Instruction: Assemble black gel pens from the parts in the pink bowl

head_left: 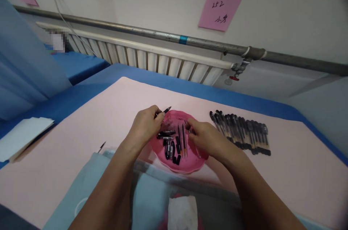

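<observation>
Above the far left rim of a pink scalloped plate, my left hand is closed round a pen piece with a black grip and pointed tip. My right hand hovers over the plate's right side, its fingers pinched on a slim pen part that is mostly hidden. Inside the plate lie several black pen caps and grips. Beside them are long thin refills with dark upper ends. A clear tube shows partly beneath my right hand.
To the right, several black-capped clear pens lie in a row on the pink sheet. One dark pen tip sits at the left near light blue cloth. White papers rest far left. A radiator runs behind.
</observation>
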A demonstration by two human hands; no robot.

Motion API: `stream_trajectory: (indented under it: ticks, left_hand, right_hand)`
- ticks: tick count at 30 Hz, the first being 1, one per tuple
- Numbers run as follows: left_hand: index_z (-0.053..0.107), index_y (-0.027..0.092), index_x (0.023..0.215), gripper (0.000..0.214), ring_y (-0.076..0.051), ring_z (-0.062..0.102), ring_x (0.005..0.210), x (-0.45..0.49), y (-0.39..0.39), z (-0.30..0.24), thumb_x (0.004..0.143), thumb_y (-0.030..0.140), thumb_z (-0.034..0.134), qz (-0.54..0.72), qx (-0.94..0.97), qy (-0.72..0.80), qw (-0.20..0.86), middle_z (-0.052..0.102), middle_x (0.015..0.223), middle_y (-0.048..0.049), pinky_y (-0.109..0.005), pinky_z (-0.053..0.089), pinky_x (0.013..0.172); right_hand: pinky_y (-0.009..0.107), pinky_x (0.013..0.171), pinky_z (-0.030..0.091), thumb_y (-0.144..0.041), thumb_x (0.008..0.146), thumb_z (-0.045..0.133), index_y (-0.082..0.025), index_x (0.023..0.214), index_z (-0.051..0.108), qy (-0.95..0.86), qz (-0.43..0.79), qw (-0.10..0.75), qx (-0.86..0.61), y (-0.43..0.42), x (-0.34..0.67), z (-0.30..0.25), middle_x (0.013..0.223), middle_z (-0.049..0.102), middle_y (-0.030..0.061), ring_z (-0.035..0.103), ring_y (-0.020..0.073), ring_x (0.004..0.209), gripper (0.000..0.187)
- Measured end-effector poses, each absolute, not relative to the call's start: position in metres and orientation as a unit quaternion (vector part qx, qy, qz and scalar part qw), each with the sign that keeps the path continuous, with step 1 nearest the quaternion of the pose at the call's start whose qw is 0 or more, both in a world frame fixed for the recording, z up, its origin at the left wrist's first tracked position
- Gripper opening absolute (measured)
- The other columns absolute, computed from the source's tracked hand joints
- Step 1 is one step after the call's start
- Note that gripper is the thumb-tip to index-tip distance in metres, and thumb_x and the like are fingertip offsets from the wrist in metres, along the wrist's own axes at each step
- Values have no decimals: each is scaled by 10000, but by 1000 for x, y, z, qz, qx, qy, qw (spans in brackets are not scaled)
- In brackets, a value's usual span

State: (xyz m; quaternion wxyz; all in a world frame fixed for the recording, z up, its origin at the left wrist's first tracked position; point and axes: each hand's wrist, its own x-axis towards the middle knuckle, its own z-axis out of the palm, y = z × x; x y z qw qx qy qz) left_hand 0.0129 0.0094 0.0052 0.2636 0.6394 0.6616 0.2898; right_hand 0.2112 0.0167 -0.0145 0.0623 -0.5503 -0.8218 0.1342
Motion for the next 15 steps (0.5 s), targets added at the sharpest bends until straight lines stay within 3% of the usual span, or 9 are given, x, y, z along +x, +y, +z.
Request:
stream_trajectory:
  ticks: [10, 15]
  left_hand:
    - [587, 191, 704, 205, -159, 525, 629, 13, 10, 6, 806, 296, 442, 265, 652, 668, 243, 630, 684, -39, -257, 311, 566]
    - [583, 194, 709, 211, -167, 530, 643, 13, 10, 5, 812, 301, 434, 262, 657, 668, 233, 633, 695, -43, -261, 312, 571]
  right_hand:
    - [259, 483, 293, -155, 755, 486, -220, 810, 616, -842, 67, 3, -536, 10, 201, -11, 755, 686, 54, 598, 196, 624, 155]
    - [263, 451, 277, -147, 715, 533, -221, 688, 637, -849, 72, -26, -523, 11, 199, -17, 632, 646, 52, 573, 177, 534, 131]
